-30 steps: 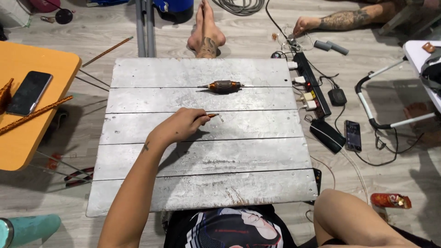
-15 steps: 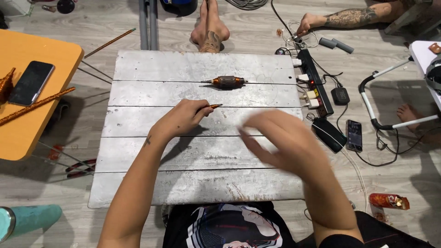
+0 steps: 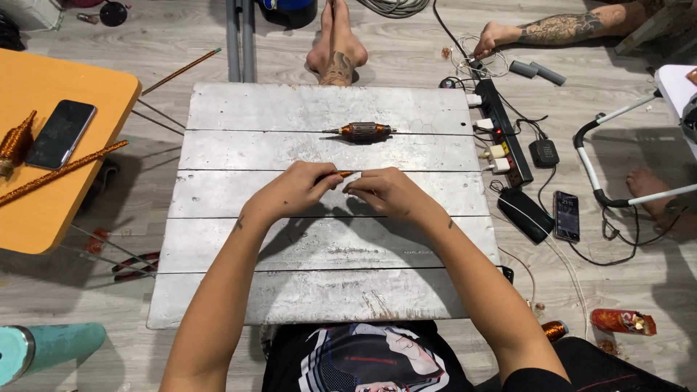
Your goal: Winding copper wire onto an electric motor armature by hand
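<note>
Surroundings first: motor armature [image 3: 361, 131] w/ copper windings lies crosswise on the 2nd plank of the grey plank board [image 3: 218, 290], well apart from the hands, nothing between. Black power strip [image 3: 501, 131] w/ plugs runs along the board's right edge, black adapter [image 3: 526, 215] and a phone [image 3: 566, 215] on the floor just beside it, cables all over that side. Orange table [image 3: 43, 210] to the left carries another phone [image 3: 62, 133] and a copper-wrapped rod [image 3: 62, 173]. Teal bottle [image 3: 47, 350] bottom left, small copper spool [image 3: 555, 330] and a red wrapper [image 3: 622, 321] bottom right. Other ppl's bare feet [image 3: 335, 52] past the far edge. Thing in hand: thin copper-coloured piece [image 3: 341, 174], mid-board on the 3rd plank, pinched btwn both hands. Left hand [image 3: 294, 190] closed on its left end, right hand [image 3: 385, 192] fingertips closed on the right end; only a short bit shows in the gap. Hands nearly touching. Room: near planks bare, far plank bare behind the armature; right edge crowded by strip + cords, left edge near the orange table.
</note>
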